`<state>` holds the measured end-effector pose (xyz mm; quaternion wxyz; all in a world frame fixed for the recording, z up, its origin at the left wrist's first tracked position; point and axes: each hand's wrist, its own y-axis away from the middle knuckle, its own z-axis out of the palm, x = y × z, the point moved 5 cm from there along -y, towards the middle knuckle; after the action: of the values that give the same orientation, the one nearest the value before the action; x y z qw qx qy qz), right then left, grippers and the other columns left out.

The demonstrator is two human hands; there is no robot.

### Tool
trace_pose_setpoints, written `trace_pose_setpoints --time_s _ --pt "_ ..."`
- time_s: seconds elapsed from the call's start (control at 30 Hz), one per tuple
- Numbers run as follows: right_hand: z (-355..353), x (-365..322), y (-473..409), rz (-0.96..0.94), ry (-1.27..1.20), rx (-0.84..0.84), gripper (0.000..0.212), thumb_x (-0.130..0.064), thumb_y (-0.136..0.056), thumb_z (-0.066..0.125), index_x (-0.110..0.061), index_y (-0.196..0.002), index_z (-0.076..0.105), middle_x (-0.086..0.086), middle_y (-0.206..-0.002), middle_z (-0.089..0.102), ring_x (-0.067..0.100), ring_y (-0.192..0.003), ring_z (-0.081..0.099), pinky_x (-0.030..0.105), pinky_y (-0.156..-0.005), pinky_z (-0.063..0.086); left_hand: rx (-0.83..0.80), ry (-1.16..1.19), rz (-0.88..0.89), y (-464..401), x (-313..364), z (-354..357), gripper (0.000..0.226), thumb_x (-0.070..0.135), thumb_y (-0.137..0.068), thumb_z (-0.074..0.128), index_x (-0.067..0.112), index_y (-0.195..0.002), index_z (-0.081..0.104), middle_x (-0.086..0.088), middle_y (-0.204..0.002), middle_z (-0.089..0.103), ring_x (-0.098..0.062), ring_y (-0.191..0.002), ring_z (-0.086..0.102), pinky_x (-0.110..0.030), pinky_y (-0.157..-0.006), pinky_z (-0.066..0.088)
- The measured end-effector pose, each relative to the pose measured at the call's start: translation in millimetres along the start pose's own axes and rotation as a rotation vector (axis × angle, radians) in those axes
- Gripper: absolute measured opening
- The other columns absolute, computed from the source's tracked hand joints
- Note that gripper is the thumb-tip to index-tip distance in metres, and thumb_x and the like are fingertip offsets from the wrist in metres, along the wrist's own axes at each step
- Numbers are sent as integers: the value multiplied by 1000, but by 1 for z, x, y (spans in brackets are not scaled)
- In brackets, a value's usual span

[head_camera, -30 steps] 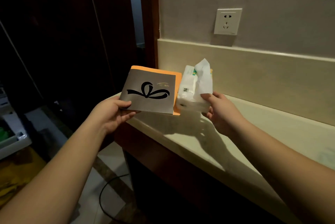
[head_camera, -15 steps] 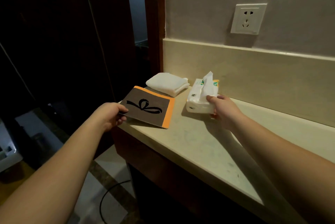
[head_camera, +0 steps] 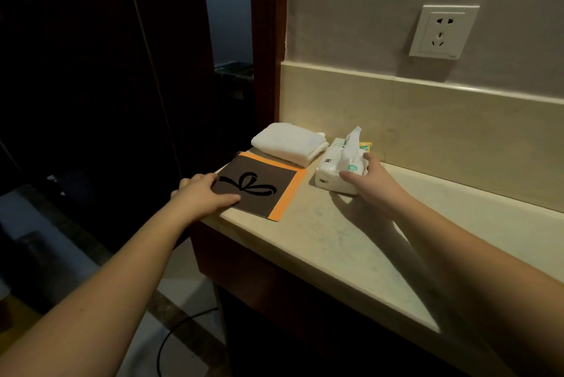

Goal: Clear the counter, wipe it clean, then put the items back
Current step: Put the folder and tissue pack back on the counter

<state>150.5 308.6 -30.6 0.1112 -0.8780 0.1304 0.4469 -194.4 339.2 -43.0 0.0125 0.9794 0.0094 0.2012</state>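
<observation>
A brown and orange card folder with a black bow print (head_camera: 262, 185) lies flat at the left end of the beige counter (head_camera: 351, 242). My left hand (head_camera: 203, 193) grips its near left corner, thumb on top. A soft white tissue pack (head_camera: 340, 167) sits to the right of the folder, near the backsplash, with a tissue sticking up. My right hand (head_camera: 370, 182) holds the pack from its right side, thumb across the front. A folded white cloth (head_camera: 288, 143) lies behind the folder in the counter's far left corner.
A white wall socket (head_camera: 442, 31) sits above the backsplash. A dark wooden door frame (head_camera: 265, 40) borders the counter's left end. Below are dark cabinet fronts, a tiled floor and a black cable (head_camera: 171, 343). The counter runs on to the right.
Both hands lowered their items from the air onto the counter. The folder now lies flat at the left edge and the tissue pack rests beside it. The folded cloth came into view.
</observation>
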Motion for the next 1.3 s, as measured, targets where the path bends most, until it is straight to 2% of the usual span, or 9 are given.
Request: trace_pose_setpoints --time_s 0.07,0.2,0.33,0.4,0.53,0.63,0.77,1.1,1.3 --pt "3 1 -1 -50 117 -20 79 -41 -79 70 -17 -144 32 6 -137 47 25 -117 52 33 -92 43 10 -91 38 0 2 4 81 65 -83 56 24 -148 33 -3 -151 34 -29 -136 30 -43 -105 32" --pt "11 0 -6 -59 323 27 66 -51 -78 65 -14 -129 49 10 -123 55 27 -106 56 30 -77 41 22 -93 56 -5 5 4 77 63 -86 54 23 -148 32 -3 -152 34 -28 -138 31 -43 -105 32" --pt "21 -5 -13 -38 316 66 64 -52 -78 63 -13 -127 51 11 -120 55 29 -106 56 31 -77 42 -16 -32 62 -14 2 4 80 61 -84 58 23 -149 32 -3 -153 35 -27 -137 34 -45 -109 34" --pt "25 -6 -16 -24 317 85 64 -52 -78 63 -13 -127 52 12 -120 55 30 -107 56 33 -78 44 -36 32 67 -19 -1 3 80 62 -80 62 23 -146 38 -3 -148 41 -26 -131 42 -46 -105 40" --pt "28 -9 -22 1 330 114 64 -52 -78 62 -13 -127 51 11 -121 55 30 -107 56 35 -80 46 -38 105 85 -22 -3 2 71 58 -79 66 24 -138 48 -1 -136 54 -21 -116 55 -40 -94 50" --pt "29 -11 -24 11 332 132 64 -49 -80 63 -11 -129 50 12 -123 54 30 -108 56 33 -77 43 -31 141 92 -23 -2 3 71 49 -84 68 18 -143 43 -6 -142 48 -24 -121 53 -34 -93 48" --pt "31 -13 -23 22 349 139 62 -48 -80 64 -10 -128 49 12 -123 52 30 -108 55 33 -76 43 -36 181 110 -26 -2 4 68 45 -85 68 17 -142 44 -5 -140 49 -24 -120 53 -34 -92 47" --pt "31 -21 -18 70 375 139 65 -51 -77 64 -14 -128 49 9 -120 56 28 -105 56 32 -73 42 -52 92 120 -35 -7 9 77 55 -83 64 20 -147 36 -5 -145 45 -27 -129 45 -44 -103 42" --pt "27 -24 -9 77 336 97 71 -55 -68 66 -21 -128 48 6 -119 59 27 -104 58 38 -83 50 -22 72 134 -43 -13 10 80 67 -73 63 23 -138 48 -7 -136 54 -31 -121 51 -47 -97 46"
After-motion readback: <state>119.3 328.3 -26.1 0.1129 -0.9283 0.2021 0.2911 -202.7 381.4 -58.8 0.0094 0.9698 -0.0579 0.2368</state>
